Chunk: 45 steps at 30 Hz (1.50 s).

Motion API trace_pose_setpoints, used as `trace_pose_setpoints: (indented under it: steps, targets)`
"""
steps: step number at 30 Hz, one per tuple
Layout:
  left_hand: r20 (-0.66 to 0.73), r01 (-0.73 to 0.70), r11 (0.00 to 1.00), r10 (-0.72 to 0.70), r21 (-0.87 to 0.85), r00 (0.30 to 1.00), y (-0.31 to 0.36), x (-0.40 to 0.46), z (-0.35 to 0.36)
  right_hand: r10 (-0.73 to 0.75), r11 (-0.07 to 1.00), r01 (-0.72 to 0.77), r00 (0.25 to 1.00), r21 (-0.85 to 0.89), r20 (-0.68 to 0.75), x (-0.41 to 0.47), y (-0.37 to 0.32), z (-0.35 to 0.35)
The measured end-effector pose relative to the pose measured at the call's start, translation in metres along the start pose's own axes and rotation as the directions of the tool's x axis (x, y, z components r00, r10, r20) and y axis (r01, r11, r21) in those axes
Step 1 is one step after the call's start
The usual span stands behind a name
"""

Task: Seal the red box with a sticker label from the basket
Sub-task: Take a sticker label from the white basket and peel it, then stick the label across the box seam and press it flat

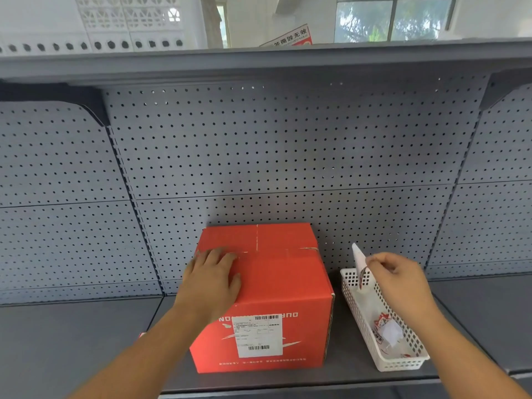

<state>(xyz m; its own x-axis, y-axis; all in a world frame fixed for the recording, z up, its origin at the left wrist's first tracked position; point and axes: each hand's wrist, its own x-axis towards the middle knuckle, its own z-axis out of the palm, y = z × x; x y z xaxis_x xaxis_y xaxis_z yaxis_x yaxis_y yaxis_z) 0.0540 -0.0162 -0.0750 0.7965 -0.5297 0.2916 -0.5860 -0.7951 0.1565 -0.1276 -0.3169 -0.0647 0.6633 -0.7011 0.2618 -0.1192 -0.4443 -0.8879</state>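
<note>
Head view looks down on a grey metal shelf (86, 341) backed by a perforated panel (259, 154). On it sits the red box (273, 289), a cardboard carton with its top flaps folded shut; the flap seam runs left to right across the top, and the box's longer side runs away from the viewer toward the panel. A white shipping label (257, 335) with barcodes is stuck on the near face, its print upside down from this angle.

To the right of the box, just beside it but apart, stands a white perforated plastic basket (403, 365), long and narrow, its long axis running from the near right toward the far left. More red-and-white stickers (384, 329) lie in its near end.

Left hand (213, 280) lies flat, palm down and fingers spread, on the left part of the box top, fingertips reaching the seam, forearm coming up from the lower left.

Right hand (398, 276) hovers above the far end of the basket, fingers curled into a pinch around a sticker label (359, 262). The label stands nearly upright, long axis vertical and leaning slightly left, its white backing facing the viewer; its lower end, printed red, hangs over the far end of the basket, left of the fingertips.
</note>
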Motion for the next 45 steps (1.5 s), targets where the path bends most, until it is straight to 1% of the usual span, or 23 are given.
trace_pose_setpoints:
  steps: [3,6,8,11,13,16,17,19,22,24,25,27,30,32,33,35,37,38,39,40,41,42,45]
  targets:
    - [-0.058,-0.076,0.994,0.071,-0.082,0.996,0.018,0.005,-0.006,-0.093,0.996,0.092,0.995,0.016,0.043,0.004,-0.018,0.013]
    - [-0.146,-0.149,0.956,0.115,-0.252,0.983,0.040,0.011,-0.010,-0.214,0.976,0.216,0.974,-0.011,0.077,0.009,-0.035,0.031]
    - [-0.190,-0.165,0.901,0.094,-0.401,0.977,0.058,0.015,-0.016,-0.323,0.944,0.327,0.943,-0.038,0.081,0.011,-0.047,0.043]
    - [-0.165,-0.088,0.745,-0.030,-0.661,0.986,0.080,0.020,-0.025,-0.455,0.883,0.463,0.885,-0.081,0.101,0.012,-0.063,0.059]
    - [-0.101,-0.002,0.603,-0.130,-0.798,0.986,0.089,0.024,-0.030,-0.515,0.843,0.527,0.849,-0.107,0.122,0.012,-0.069,0.070]
    - [0.034,0.124,0.364,-0.244,-0.923,0.969,0.098,0.025,-0.037,-0.600,0.768,0.616,0.788,-0.174,0.140,0.009,-0.072,0.085]
    - [0.070,0.152,0.304,-0.267,-0.940,0.961,0.100,0.026,-0.038,-0.623,0.744,0.640,0.768,-0.191,0.149,0.007,-0.073,0.089]
    - [0.121,0.189,0.231,-0.281,-0.954,0.952,0.098,0.028,-0.038,-0.656,0.704,0.679,0.734,-0.206,0.176,0.006,-0.074,0.097]
    - [0.162,0.221,0.191,-0.285,-0.956,0.945,0.086,0.034,-0.034,-0.682,0.665,0.720,0.694,-0.198,0.231,0.008,-0.074,0.107]
    - [0.164,0.235,0.220,-0.299,-0.947,0.940,0.075,0.039,-0.032,-0.681,0.655,0.728,0.685,-0.202,0.258,0.012,-0.074,0.111]
    - [0.162,0.240,0.241,-0.304,-0.940,0.939,0.069,0.042,-0.033,-0.671,0.665,0.717,0.697,-0.210,0.253,0.014,-0.074,0.113]
    - [0.162,0.249,0.273,-0.304,-0.929,0.939,0.058,0.047,-0.032,-0.626,0.716,0.660,0.752,-0.228,0.207,0.020,-0.073,0.116]
    - [0.175,0.269,0.309,-0.300,-0.912,0.938,0.042,0.056,-0.031,-0.487,0.825,0.508,0.862,-0.247,0.144,0.033,-0.071,0.124]
    - [0.188,0.278,0.309,-0.292,-0.909,0.938,0.035,0.061,-0.030,-0.364,0.887,0.393,0.918,-0.243,0.154,0.042,-0.071,0.131]
    - [0.193,0.281,0.309,-0.285,-0.909,0.939,0.033,0.063,-0.029,-0.312,0.910,0.345,0.935,-0.231,0.170,0.046,-0.071,0.135]
    - [0.198,0.283,0.315,-0.276,-0.906,0.940,0.029,0.068,-0.029,-0.273,0.924,0.314,0.941,-0.217,0.198,0.051,-0.070,0.140]
    - [0.202,0.289,0.362,-0.260,-0.886,0.944,0.023,0.073,-0.028,-0.260,0.927,0.308,0.939,-0.213,0.226,0.054,-0.071,0.144]
    - [0.189,0.282,0.424,-0.248,-0.861,0.950,0.019,0.075,-0.027,-0.254,0.930,0.303,0.939,-0.208,0.233,0.056,-0.072,0.146]
    - [0.151,0.255,0.534,-0.230,-0.806,0.961,0.015,0.079,-0.026,-0.250,0.931,0.300,0.939,-0.209,0.236,0.057,-0.073,0.148]
    - [0.100,0.208,0.666,-0.197,-0.717,0.975,0.011,0.081,-0.024,-0.245,0.930,0.298,0.939,-0.216,0.241,0.059,-0.074,0.150]
    - [0.052,0.152,0.775,-0.153,-0.614,0.987,0.008,0.084,-0.022,-0.239,0.928,0.297,0.938,-0.226,0.250,0.060,-0.075,0.152]
    - [0.022,0.109,0.840,-0.115,-0.531,0.993,0.005,0.086,-0.020,-0.235,0.925,0.299,0.936,-0.235,0.263,0.061,-0.076,0.155]
    - [0.034,0.064,0.909,-0.055,-0.412,0.998,-0.001,0.091,-0.012,-0.232,0.907,0.315,0.927,-0.277,0.294,0.062,-0.076,0.160]
